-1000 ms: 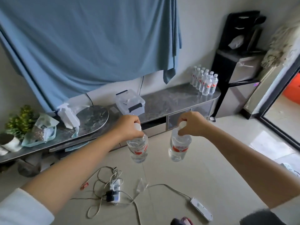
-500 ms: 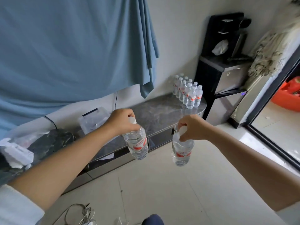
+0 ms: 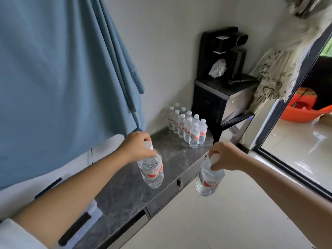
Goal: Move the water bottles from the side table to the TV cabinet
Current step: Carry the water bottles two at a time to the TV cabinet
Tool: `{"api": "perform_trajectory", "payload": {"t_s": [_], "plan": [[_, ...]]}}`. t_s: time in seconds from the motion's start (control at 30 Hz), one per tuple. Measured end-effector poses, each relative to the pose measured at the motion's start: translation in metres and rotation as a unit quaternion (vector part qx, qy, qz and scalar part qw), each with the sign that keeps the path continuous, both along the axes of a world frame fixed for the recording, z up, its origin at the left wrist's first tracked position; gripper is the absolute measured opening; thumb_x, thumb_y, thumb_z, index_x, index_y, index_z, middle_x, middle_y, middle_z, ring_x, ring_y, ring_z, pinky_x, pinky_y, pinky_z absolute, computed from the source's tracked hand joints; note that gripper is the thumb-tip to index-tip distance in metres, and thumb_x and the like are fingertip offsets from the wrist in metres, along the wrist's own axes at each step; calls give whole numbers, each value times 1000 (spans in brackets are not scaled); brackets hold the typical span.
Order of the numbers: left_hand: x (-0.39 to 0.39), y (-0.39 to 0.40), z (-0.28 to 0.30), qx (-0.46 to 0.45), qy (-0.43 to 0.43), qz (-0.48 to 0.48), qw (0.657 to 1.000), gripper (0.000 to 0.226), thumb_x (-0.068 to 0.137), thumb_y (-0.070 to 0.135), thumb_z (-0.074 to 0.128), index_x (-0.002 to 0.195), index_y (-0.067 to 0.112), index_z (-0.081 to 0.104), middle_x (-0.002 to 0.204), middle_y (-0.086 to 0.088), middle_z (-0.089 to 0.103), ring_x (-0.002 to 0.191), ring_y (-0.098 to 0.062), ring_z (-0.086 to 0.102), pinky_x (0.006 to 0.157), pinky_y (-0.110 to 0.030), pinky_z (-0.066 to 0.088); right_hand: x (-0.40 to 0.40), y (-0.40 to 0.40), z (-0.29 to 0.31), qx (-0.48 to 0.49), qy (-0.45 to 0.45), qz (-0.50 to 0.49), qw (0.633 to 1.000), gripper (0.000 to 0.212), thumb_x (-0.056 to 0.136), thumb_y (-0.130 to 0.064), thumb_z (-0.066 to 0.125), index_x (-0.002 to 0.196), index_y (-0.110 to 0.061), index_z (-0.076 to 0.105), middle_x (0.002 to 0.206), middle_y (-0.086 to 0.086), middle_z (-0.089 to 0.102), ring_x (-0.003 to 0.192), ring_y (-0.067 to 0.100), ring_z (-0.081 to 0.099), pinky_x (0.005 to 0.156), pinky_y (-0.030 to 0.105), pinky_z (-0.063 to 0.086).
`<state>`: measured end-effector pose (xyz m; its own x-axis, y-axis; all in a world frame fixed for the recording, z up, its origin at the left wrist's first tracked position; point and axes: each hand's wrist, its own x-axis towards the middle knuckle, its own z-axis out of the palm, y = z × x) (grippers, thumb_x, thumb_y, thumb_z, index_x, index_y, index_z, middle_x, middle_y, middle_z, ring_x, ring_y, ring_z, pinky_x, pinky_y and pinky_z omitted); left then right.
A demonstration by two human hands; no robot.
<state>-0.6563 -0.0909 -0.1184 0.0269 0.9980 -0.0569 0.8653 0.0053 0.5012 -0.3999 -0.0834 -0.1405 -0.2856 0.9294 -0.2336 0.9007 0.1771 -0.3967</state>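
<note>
Bottles: two, one in each hand, hanging by the neck.
Left hand [image 3: 135, 147]: closed round the cap of the left bottle [image 3: 151, 170], over the cabinet [image 3: 125, 191].
Right hand [image 3: 225, 156]: closed round the cap of the right bottle [image 3: 208, 178], off the cabinet's front edge, over floor.
Changed: cabinet and the cluster [image 3: 187, 125] at 12 o'clock are much nearer than a second ago; set-down looks close.
Labels: red and white, unreadable.

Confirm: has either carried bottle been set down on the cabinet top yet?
No, the left hand and right hand each hold a bottle by the neck, both hanging in the air.
</note>
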Motion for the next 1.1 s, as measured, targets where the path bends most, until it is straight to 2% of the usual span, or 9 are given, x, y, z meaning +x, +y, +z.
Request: {"api": "perform_trajectory", "payload": {"t_s": [0.17, 0.27, 0.37, 0.43, 0.57, 0.67, 0.8, 0.93, 1.1], "plan": [[9, 94, 3, 28, 8, -10, 1000, 40, 71, 17, 73, 55, 28, 39, 73, 3, 51, 80, -18, 48, 70, -24, 35, 14, 78, 6, 30, 32, -71, 997, 19, 70, -8, 72, 85, -17, 63, 90, 1, 51, 86, 16, 46, 72, 24, 35], [21, 139, 0, 39, 6, -8, 999, 30, 74, 17, 72, 63, 20, 45, 85, -1, 53, 83, -17, 47, 72, -23, 33, 33, 123, 5, 35, 82, -151, 984, 26, 69, -6, 73, 95, -5, 68, 90, 5, 52, 86, 19, 46, 71, 24, 36], [38, 183, -2, 48, -8, -7, 999, 23, 75, 16, 72, 78, 9, 50, 87, -2, 53, 84, -17, 46, 72, -24, 33, 54, 167, 2, 41, 141, -194, 970, 17, 67, -1, 73, 81, -8, 66, 86, 8, 54, 81, 20, 47, 56, 23, 36], [56, 218, -3, 52, -7, 1, 999, 22, 75, 15, 72, 80, 8, 51, 86, -2, 53, 83, -18, 46, 68, -24, 34, 70, 202, 2, 42, 139, -183, 972, 16, 67, -2, 74, 80, -8, 66, 84, 6, 54, 81, 19, 48, 54, 21, 36], [93, 283, -11, 58, -18, 32, 998, 28, 74, 12, 74, 66, 13, 47, 73, 1, 50, 80, -19, 45, 57, -15, 32, 109, 271, -3, 44, 77, -109, 990, 24, 68, -7, 74, 92, -3, 70, 85, 2, 53, 83, 17, 48, 68, 24, 38], [126, 333, -15, 48, -32, 65, 996, 34, 73, 12, 73, 59, 20, 43, 69, 4, 49, 79, -18, 46, 61, -24, 32, 139, 325, -5, 45, 54, -58, 996, 24, 68, -10, 73, 91, -5, 70, 85, -1, 51, 82, 17, 48, 59, 20, 36], [160, 390, -18, 49, -32, 77, 995, 20, 74, 11, 73, 77, 11, 53, 87, -2, 55, 83, -17, 48, 66, -23, 33, 162, 389, -13, 26, 16, -16, 999, 13, 69, -14, 71, 80, -14, 65, 87, -3, 47, 83, 16, 46, 64, 22, 36], [181, 439, -28, 50, -41, 88, 994, 20, 76, 11, 72, 80, 11, 53, 90, -2, 54, 85, -16, 47, 74, -21, 32, 173, 440, -33, -4, -4, 8, 1000, 36, 69, -15, 68, 57, -28, 36, 84, -5, 45, 82, 16, 46, 68, 24, 37], [196, 512, -53, 28, -39, 93, 995, 26, 75, 17, 75, 92, 3, 61, 94, -1, 50, 87, -14, 46, 74, -18, 30, 171, 500, -66, -28, -18, 29, 999, 35, 73, -11, 59, 57, -27, 33, 79, -7, 40, 77, 17, 44, 52, 16, 29]]}}
